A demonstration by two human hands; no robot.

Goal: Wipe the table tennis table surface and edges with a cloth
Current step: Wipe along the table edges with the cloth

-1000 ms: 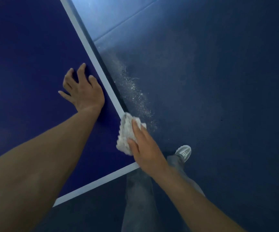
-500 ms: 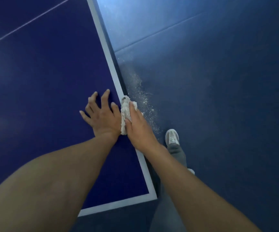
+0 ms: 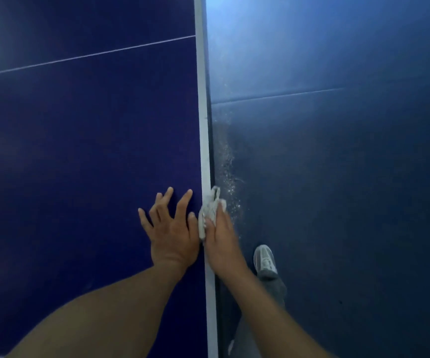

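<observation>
- We are seeing the dark blue table (image 3: 79, 151) top lying bare ahead of and beside the left hand (image 3: 172, 233), so a hand could be sliding freely forward or to the left there.
- The left hand is lying flat with fingers spread just inside the white edge stripe (image 3: 203, 125), touching the right hand (image 3: 221, 241) and blocking that spot.
- The right hand is pressing the cloth (image 3: 210, 210) against the table's side edge; the edge ahead of it is running clear.
- Beside the table, the floor (image 3: 337, 177) is lying open, apart from a shoe (image 3: 265, 258) and trouser leg (image 3: 273, 282) near the right forearm.
</observation>
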